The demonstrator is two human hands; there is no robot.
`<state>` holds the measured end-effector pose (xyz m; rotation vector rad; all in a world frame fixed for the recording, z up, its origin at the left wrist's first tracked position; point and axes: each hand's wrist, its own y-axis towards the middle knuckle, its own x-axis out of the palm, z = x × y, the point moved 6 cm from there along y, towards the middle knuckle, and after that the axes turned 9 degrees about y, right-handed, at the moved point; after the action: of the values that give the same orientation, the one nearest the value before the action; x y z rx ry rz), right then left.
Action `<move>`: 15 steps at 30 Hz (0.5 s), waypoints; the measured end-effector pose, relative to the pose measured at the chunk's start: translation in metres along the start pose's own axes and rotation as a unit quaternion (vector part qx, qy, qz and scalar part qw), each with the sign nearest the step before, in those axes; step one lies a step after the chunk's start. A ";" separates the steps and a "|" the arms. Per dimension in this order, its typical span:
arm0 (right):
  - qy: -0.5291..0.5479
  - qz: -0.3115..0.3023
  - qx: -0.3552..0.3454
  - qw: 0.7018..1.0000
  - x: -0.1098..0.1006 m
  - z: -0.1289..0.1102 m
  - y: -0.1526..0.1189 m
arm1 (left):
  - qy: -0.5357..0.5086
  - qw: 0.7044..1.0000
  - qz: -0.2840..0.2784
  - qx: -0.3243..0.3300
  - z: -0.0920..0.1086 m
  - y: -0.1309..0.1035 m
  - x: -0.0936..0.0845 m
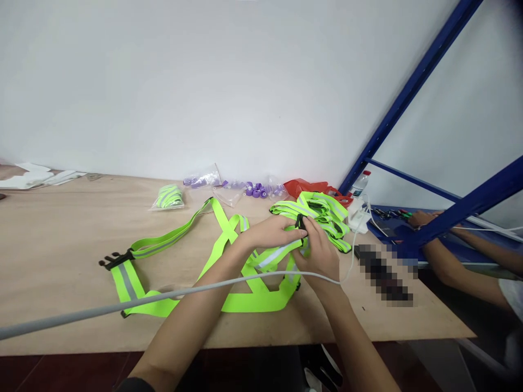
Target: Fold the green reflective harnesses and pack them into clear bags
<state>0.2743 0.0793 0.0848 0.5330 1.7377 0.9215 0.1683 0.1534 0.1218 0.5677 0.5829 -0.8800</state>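
The yellow-green reflective harness (253, 302) lay spread on the wooden table (65, 261), a black buckle (301, 222) at its right side held in the fingers of both the left hand (281, 231) and the right hand (321, 251). Just behind lay piled matching straps (302, 209); farther left, small purple items (256, 190) and a bagged strap bundle (169, 197) sat near the wall (175, 87)

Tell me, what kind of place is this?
Probably a workshop or packing spot: the long table holds a pile of yellow-green reflective straps and a clear bag with more straps inside.
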 end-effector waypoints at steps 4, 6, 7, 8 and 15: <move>-0.015 0.008 0.008 1.000 -0.001 0.005 0.007 | -0.024 1.000 -0.001 -0.017 -0.004 0.002 0.008; -0.010 -0.002 0.016 1.000 -0.001 0.011 0.008 | -0.028 1.000 -0.006 -0.012 -0.004 0.001 0.011; -0.008 -0.013 0.018 1.000 0.000 0.014 0.007 | -0.033 0.999 -0.011 -0.013 -0.005 -0.001 0.013; -0.004 -0.024 0.018 1.000 0.000 0.016 0.007 | -0.037 0.999 -0.019 -0.022 -0.006 -0.003 0.013; 0.029 -0.083 0.045 0.995 -0.001 0.024 -0.001 | -0.064 0.989 -0.056 -0.117 -0.019 -0.030 0.010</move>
<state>0.2974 0.0858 0.0810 0.4175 1.8528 0.7504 0.1440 0.1447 0.0953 0.2656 0.5953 -0.9305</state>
